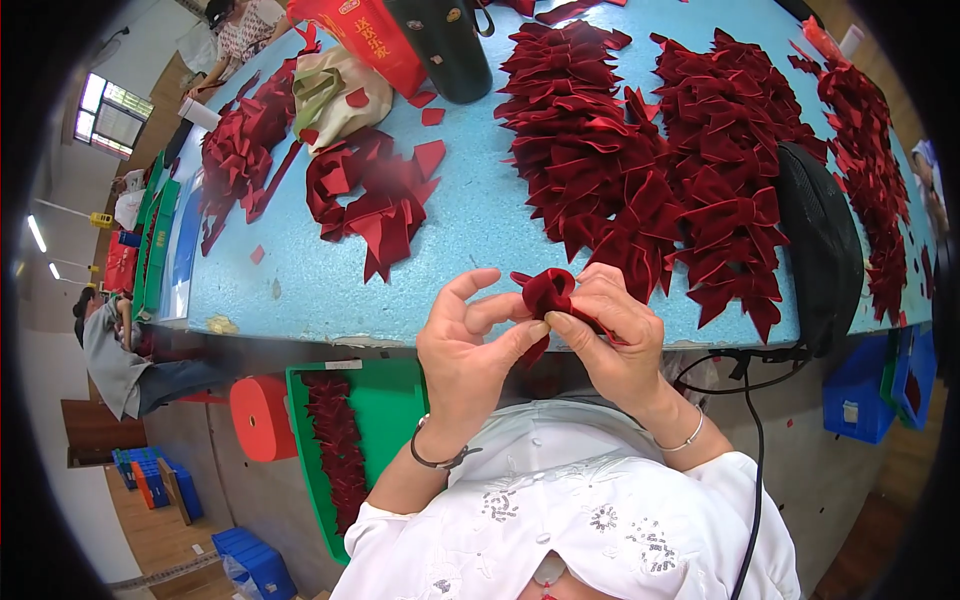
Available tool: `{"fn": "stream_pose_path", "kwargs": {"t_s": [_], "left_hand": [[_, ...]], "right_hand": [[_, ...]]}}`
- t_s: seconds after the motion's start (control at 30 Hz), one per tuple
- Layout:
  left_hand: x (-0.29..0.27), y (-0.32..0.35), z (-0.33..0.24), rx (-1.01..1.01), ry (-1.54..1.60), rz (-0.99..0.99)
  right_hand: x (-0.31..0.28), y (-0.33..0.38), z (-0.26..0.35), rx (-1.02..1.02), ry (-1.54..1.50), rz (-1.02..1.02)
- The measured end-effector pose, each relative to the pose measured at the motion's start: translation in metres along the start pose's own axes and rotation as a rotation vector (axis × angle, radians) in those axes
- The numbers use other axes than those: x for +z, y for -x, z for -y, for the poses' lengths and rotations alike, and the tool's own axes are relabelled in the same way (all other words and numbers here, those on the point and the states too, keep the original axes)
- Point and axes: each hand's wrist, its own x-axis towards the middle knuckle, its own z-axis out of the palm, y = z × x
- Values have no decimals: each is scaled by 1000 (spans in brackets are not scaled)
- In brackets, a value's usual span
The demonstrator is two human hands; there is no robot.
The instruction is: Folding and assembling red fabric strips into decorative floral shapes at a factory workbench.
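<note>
Between my two hands, just above the table's near edge, is a dark red velvet bow [549, 291] with a rounded loop facing up. The thumb and index finger of my left hand [468, 340] pinch it from the left, the other fingers raised. My right hand [612, 335] grips its right side, thumb against the front and fingers curled behind. Beyond my hands lie long overlapping rows of finished-looking red velvet bows [590, 150], with another set of bows [725, 190] to the right. Loose red velvet strips [375, 200] lie to the left.
On the blue table [470, 220] stand a dark flask [445, 50], a red bag [355, 35] and a cream cloth bag [340, 95]. A black bag [818, 240] with a cable sits at right. A green crate [385, 400] holds bows below the edge. Other people work at left.
</note>
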Motion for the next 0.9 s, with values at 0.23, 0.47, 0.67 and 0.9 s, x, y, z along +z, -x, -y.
{"fn": "stream_pose_path", "kwargs": {"t_s": [0.23, 0.47, 0.67, 0.9], "left_hand": [[3, 0, -1, -63, 41, -23], [3, 2, 8, 66, -171, -85], [3, 4, 15, 253, -251, -94], [1, 3, 12, 359, -91, -22]], "right_hand": [[-4, 2, -5, -51, 9, 79], [-6, 3, -6, -89, 27, 134], [-14, 6, -9, -3, -77, 206], [-18, 10, -3, 418, -485, 219]]}}
